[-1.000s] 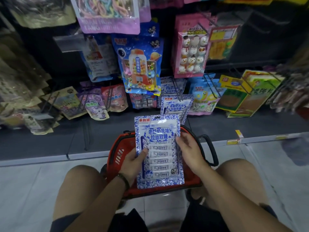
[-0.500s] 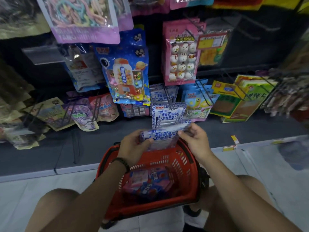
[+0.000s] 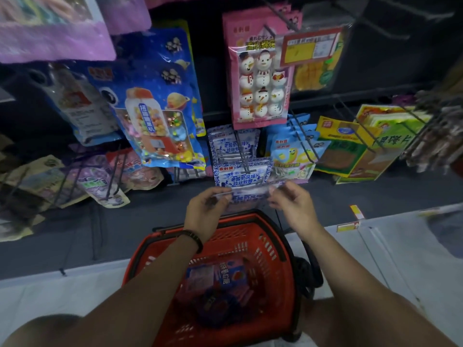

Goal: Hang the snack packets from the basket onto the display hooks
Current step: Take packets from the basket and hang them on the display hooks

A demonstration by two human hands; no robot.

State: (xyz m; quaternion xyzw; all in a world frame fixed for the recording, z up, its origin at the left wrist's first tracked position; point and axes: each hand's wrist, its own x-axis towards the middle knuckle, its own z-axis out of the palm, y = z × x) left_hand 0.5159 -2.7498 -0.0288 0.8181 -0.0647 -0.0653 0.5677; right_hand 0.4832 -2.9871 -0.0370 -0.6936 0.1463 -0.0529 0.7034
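A person at a shop display holds a blue-and-white candy packet (image 3: pixel 246 195) up between both hands, above a red shopping basket (image 3: pixel 263 246). Far out to the left of the left hand, purple pouches (image 3: pixel 96 182) lie slanted on low wire pegs. Up and to the left of that hand hangs a large blue gumball-machine packet (image 3: pixel 155 113). The left hand (image 3: pixel 204 211), a dark beaded bracelet (image 3: pixel 195 237) on its wrist, pinches the packet's left top corner between thumb and curled fingers. The packet spans the gap between the hands, tipped nearly edge-on to the camera and blurred. Its top edge sits near the tip of a wire display hook (image 3: pixel 241 151); whether the two touch cannot be told. A matching packet (image 3: pixel 241 175) hangs on that hook just beyond the hands. Higher up hangs a pink snowman marshmallow packet (image 3: pixel 258 78). The right hand (image 3: pixel 293 206) pinches the packet's right top corner with thumb and fingertips. Above and right of it hang light-blue packets (image 3: pixel 290 156) with a yellow cartoon figure, and further right yellow-and-green packets (image 3: pixel 350 146). Below both hands, more snack packets (image 3: pixel 215 276), blue and pink, lie in the basket, which stands on the pale tiled floor (image 3: pixel 400 246).
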